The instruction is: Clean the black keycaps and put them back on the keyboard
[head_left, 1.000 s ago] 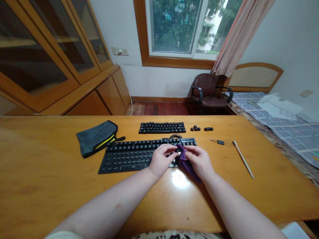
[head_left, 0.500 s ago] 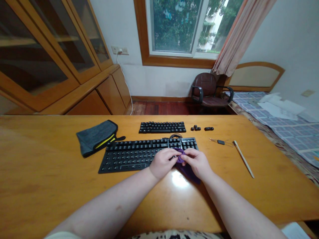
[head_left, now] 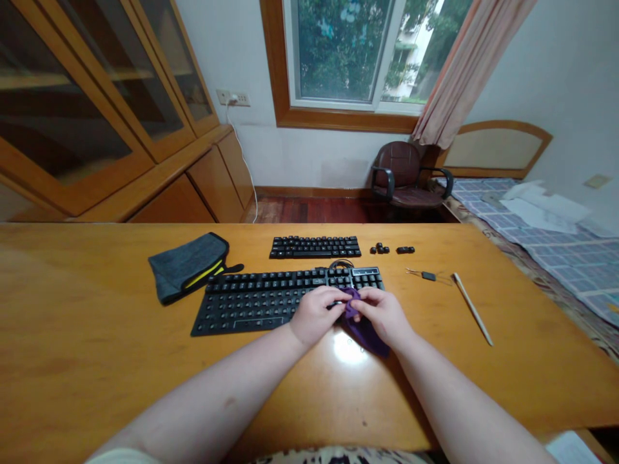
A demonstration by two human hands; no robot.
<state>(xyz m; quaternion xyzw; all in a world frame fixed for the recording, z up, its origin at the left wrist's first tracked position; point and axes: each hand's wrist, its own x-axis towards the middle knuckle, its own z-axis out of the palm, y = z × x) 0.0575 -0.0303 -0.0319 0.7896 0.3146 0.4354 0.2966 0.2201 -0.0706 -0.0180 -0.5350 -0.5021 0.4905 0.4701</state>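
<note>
A purple cloth [head_left: 366, 334] is bunched between my two hands, just over the near right part of a black keyboard [head_left: 261, 303]. My left hand [head_left: 316, 316] pinches one side of it with thumb and fingers. From the other side, my right hand [head_left: 387, 317] grips the cloth, and its loose end hangs below toward the table. Whether a small thing is wrapped inside the cloth cannot be seen. Much of the keyboard has bare switches without caps, while its back rows still carry caps. My hands hide part of its right side.
Behind the keyboard, removed keycaps [head_left: 314, 247] lie in rows, with small groups of keycaps [head_left: 380, 249] to their right. A wire keycap puller [head_left: 428, 276] and a pale stick [head_left: 472, 309] lie right. A folded grey cloth [head_left: 188, 267] touches the keyboard's left end.
My hands stay almost in place, with slight finger movement on the purple cloth. A little more of the cloth's hanging end shows.
</note>
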